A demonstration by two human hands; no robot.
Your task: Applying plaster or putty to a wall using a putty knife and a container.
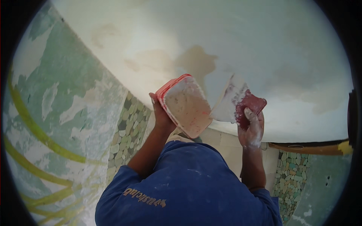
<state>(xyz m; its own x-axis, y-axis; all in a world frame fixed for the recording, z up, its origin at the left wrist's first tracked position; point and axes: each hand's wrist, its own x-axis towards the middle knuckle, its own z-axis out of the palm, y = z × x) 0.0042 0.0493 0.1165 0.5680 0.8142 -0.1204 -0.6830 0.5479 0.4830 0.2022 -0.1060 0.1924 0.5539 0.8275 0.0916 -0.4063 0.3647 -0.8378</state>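
Note:
My left hand (163, 115) is closed around the side of a red rectangular tub (189, 107), tilted so its inside shows, coated with pale filler paste. To its right, my right hand (252, 128) grips the dark red handle of a wide putty knife (228, 101), thumb on top. White paste smears the blade and part of the handle. The blade's lower corner is close to the tub's right rim; I cannot tell whether they touch. White residue marks my right thumb and wrist. Ahead of both hands is a white wall surface (241, 49) with damp-looking darker patches.
On the left stands a green wall (71, 75) with white patches and curved yellow-green bands (41, 132). Pebble-mosaic strips (126, 132) run along the left and lower right. A brown board-like edge (313, 147) lies below the white surface at right. Pale tiles (226, 145) show underneath.

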